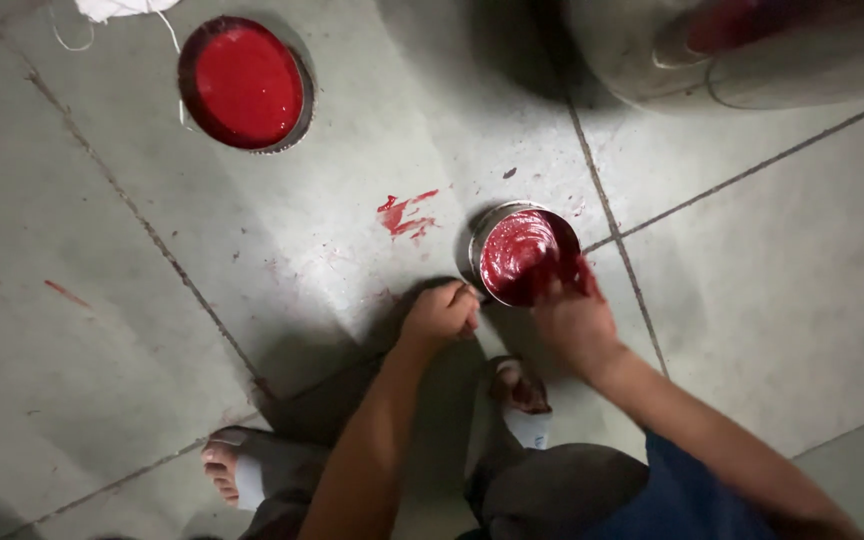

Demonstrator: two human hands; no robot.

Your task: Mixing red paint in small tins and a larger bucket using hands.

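1. Our legs and knees sit closest to the lens at the bottom edge, w/ dark trousers, a blue sleeve edge and two sandalled feet (237, 465) on the floor (102, 300), which is grey tile w/ dark grout lines.
2. Top right: big metal drum (752, 60), partly out of frame, something red showing inside.
3. Top left: round lid (242, 82) lying flat, coated w/ red paint, well apart from our hands.
4. Centre: small paint tin (524, 255), open, upright on the floor, red paint inside; red smears (404, 215) on the tile just left of it.
5. Our left hand (440, 315), fingers curled together against the tin's left rim, steadying it.
6. Our right hand (574, 318) at the tin's near-right edge, fingertips red and blurred; we can't tell if they're apart or gripping sth.
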